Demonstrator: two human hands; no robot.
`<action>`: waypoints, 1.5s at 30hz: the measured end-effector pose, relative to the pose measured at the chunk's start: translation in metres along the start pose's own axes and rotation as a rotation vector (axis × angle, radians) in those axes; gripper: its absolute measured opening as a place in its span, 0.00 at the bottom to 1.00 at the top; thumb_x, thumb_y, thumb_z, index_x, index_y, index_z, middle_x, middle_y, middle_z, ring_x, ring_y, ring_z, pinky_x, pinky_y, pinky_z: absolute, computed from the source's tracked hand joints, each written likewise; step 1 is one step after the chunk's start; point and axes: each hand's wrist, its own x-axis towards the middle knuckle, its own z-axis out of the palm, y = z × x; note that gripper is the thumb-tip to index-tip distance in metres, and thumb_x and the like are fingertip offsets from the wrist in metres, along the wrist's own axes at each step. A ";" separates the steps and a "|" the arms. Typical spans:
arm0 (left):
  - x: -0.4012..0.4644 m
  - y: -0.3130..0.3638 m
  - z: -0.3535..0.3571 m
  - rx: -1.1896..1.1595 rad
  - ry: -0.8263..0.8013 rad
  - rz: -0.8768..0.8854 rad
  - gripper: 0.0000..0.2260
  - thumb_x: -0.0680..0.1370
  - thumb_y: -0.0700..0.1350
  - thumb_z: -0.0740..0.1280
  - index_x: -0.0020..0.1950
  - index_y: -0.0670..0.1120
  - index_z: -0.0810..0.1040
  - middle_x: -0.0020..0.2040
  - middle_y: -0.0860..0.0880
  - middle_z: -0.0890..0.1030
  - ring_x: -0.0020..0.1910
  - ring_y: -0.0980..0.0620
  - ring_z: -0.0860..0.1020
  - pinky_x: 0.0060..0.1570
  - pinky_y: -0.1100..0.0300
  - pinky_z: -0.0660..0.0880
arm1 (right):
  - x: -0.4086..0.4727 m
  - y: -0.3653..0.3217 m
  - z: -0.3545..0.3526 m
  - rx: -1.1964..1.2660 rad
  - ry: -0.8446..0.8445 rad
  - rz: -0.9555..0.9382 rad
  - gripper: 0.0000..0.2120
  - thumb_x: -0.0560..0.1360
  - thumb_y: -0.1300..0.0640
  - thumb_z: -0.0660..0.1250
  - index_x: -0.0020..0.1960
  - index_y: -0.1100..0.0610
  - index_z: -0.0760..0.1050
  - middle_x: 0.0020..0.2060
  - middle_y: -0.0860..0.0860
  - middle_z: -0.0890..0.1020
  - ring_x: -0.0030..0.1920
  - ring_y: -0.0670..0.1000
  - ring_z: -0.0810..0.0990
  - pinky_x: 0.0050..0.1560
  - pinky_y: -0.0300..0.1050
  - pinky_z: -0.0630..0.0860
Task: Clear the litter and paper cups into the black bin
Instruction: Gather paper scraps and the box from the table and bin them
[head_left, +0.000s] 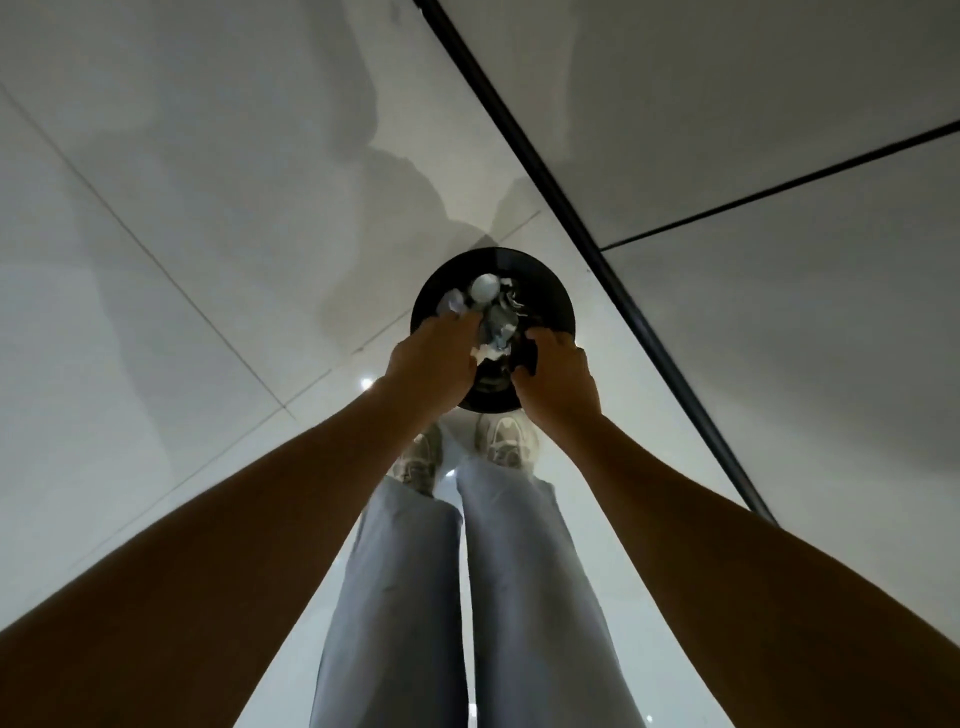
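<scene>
Black bin (550, 291), round, stands on the pale tiled floor (182, 312) just beyond the person's shoes (506, 439). Both hands reach over its near rim: left hand (434, 364) and right hand (558, 379) each curl around crumpled litter (498, 322). A paper cup (484, 287) lies inside. No writing is legible.
</scene>
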 end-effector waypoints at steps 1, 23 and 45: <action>0.005 0.005 0.002 0.060 -0.072 0.006 0.25 0.78 0.49 0.64 0.73 0.48 0.62 0.70 0.44 0.68 0.68 0.41 0.68 0.63 0.48 0.71 | -0.003 0.005 -0.005 0.026 -0.002 0.032 0.22 0.76 0.60 0.61 0.70 0.54 0.65 0.65 0.57 0.72 0.64 0.59 0.71 0.63 0.56 0.72; -0.342 0.027 -0.145 -0.063 0.195 -0.405 0.18 0.82 0.52 0.54 0.67 0.45 0.69 0.63 0.46 0.75 0.61 0.47 0.74 0.62 0.54 0.70 | -0.271 -0.208 -0.139 -0.649 -0.183 -0.690 0.19 0.79 0.54 0.60 0.69 0.55 0.66 0.64 0.56 0.72 0.64 0.58 0.71 0.60 0.53 0.72; -0.786 0.069 0.189 -0.678 0.647 -1.389 0.17 0.82 0.52 0.53 0.66 0.46 0.69 0.58 0.48 0.75 0.56 0.48 0.75 0.52 0.56 0.71 | -0.690 -0.159 0.126 -1.420 -0.581 -1.685 0.17 0.79 0.55 0.57 0.68 0.55 0.66 0.62 0.54 0.72 0.61 0.57 0.70 0.57 0.52 0.70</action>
